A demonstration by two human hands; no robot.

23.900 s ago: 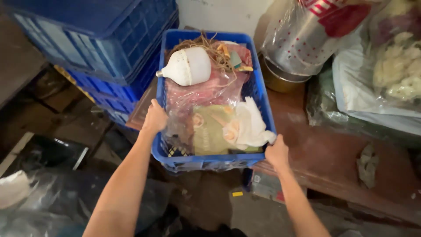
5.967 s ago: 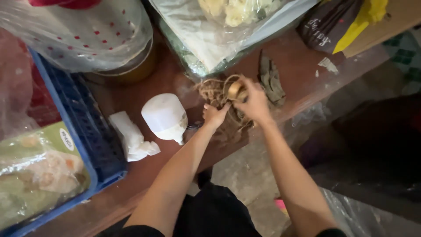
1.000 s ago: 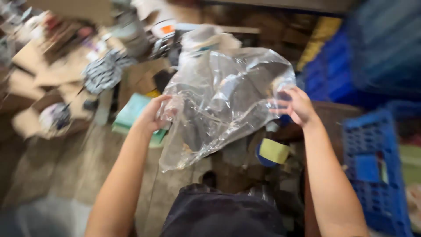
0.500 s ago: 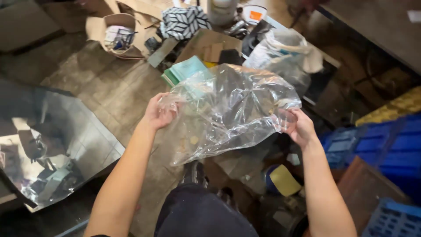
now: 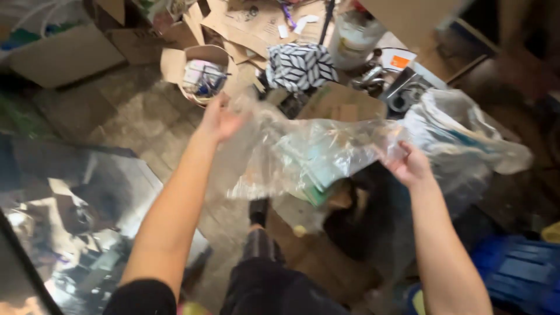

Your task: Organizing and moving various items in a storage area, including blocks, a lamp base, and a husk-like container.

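Plastic bag (image 5: 315, 157), clear and thin, crinkled all over, hung stretched between my two hands above the floor. It was see-through enough that a teal, book-like stack showed through its middle. Film looked glossy, catching pale highlights along its creases; its lower edge sagged in loose folds.

Left hand (image 5: 219, 119) held the bag's left end, fingers curled around a bunched edge of film; picture too blurred for me to tell how tightly. Right hand (image 5: 411, 166) pinched the right end, thumb and fingers closed on gathered plastic.

Floor (image 5: 122, 111) below was rough, mottled stone tile, grey-brown. Flattened cardboard sheets (image 5: 256, 23) lay scattered at the far side, matte tan. A small open cardboard box (image 5: 201, 73) with oddments inside sat just beyond my left hand. Near it, a fabric pouch (image 5: 300, 65) with black-and-white leaf pattern. A second, bulkier plastic bag (image 5: 466, 143), whitish and crumpled, sat just beside my right hand. A large glossy sheet (image 5: 70, 233) reflecting clutter lay at the near left. Blue plastic crate (image 5: 519, 274), ribbed, at the near right corner.
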